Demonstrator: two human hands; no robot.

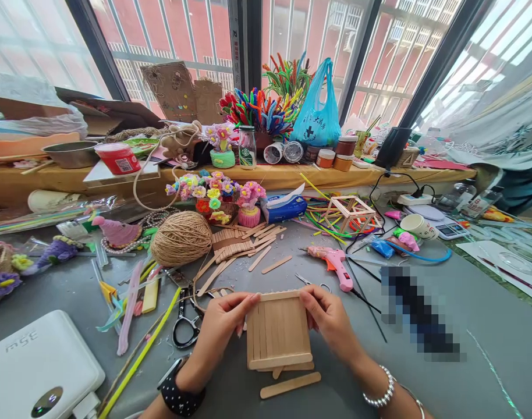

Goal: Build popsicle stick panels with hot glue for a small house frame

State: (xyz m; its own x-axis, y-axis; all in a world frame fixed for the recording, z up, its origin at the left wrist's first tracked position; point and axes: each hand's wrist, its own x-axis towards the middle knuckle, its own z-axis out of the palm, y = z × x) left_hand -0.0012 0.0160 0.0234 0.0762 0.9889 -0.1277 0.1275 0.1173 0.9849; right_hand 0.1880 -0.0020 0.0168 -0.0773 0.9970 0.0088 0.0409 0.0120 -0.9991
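Head view: both hands hold a small wooden panel made of flat craft sticks glued side by side, near the front edge of the grey counter. The left hand reaches in from the lower left, wrist bent, a dark watch on it; its fingers curl narrowly over the panel's upper left corner. The right hand comes from the lower right with a beaded bracelet at the wrist; its fingers close on the panel's upper right corner. The panel's lower edge rests on the counter, and a loose stick lies just below it.

Left of the panel lie black scissors; farther left sits a white box. Behind the panel is a ball of twine and a scatter of sticks. A pink glue gun lies behind and right of the panel. Beyond that stands a small stick frame. At the back, a wooden ledge carries jars, pipe-cleaner flowers and a blue plastic bag, under tall barred windows.
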